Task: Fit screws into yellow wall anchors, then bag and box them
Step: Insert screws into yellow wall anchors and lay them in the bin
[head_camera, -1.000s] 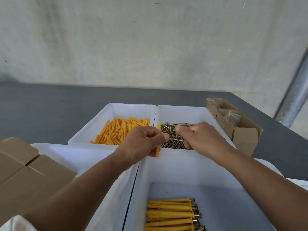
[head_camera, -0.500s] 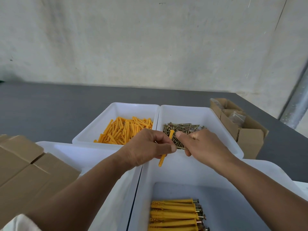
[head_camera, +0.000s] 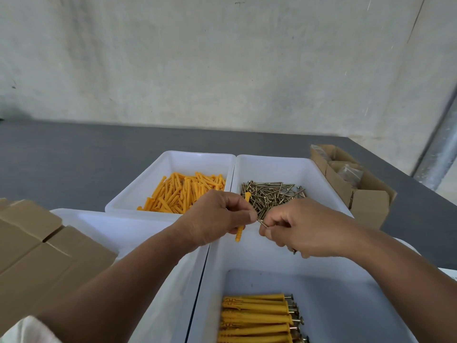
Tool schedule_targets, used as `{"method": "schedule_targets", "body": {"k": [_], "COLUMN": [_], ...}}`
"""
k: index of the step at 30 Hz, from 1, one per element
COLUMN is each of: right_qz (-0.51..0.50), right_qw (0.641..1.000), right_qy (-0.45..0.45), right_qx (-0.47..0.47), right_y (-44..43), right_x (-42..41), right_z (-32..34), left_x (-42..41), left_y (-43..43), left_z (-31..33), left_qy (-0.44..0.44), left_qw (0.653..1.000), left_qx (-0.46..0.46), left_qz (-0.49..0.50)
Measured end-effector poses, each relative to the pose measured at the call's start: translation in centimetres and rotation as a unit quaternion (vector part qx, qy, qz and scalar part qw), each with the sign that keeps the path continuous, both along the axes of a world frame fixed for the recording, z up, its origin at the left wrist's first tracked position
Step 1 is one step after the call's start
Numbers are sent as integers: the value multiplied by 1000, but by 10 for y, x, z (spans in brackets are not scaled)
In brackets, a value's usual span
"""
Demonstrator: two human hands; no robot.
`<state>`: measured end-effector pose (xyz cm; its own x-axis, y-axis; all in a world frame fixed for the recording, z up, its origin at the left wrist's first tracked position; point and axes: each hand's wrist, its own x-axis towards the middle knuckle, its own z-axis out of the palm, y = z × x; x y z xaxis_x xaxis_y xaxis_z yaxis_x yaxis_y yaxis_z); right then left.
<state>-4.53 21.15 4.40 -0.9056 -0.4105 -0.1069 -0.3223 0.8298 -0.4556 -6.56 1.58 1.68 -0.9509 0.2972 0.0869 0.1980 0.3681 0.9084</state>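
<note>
My left hand (head_camera: pixel 217 216) grips a yellow wall anchor (head_camera: pixel 239 234), held upright, its ends showing above and below my fingers. My right hand (head_camera: pixel 301 226) pinches a screw (head_camera: pixel 262 222) whose tip points toward the anchor, a small gap apart. Behind them, one white bin holds loose yellow anchors (head_camera: pixel 183 191) and the bin to its right holds loose screws (head_camera: pixel 269 194). In the near white bin (head_camera: pixel 346 293) lie several anchors with screws fitted (head_camera: pixel 257 318).
Cardboard boxes (head_camera: pixel 37 251) stand at the near left beside another white bin (head_camera: pixel 138 229). An open cardboard box (head_camera: pixel 358 191) with clear bags sits at the right on the dark grey table (head_camera: pixel 74 154). A concrete wall rises behind.
My right hand has drawn back out of the screw bin toward me with a screw. The left hand has kept hold of the anchor and turned it more upright.
</note>
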Motion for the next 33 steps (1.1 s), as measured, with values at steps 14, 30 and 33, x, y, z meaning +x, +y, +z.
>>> {"method": "schedule_targets", "body": {"k": [14, 30, 33], "right_qz": [-23, -98, -87], "right_qw": [994, 950, 952], "right_qy": [-59, 295, 291], "right_qx": [-92, 37, 38], "right_y": [-4, 12, 12], "right_x": [1, -17, -17], "right_z": [-2, -13, -14], "left_x": [-2, -1, -1], "left_y": [-3, -6, -6], "left_z": [1, 9, 9], "left_qy": [-55, -35, -28], "left_qw": [988, 993, 993], "left_qx": [134, 71, 57], "left_qz": [49, 90, 98]}}
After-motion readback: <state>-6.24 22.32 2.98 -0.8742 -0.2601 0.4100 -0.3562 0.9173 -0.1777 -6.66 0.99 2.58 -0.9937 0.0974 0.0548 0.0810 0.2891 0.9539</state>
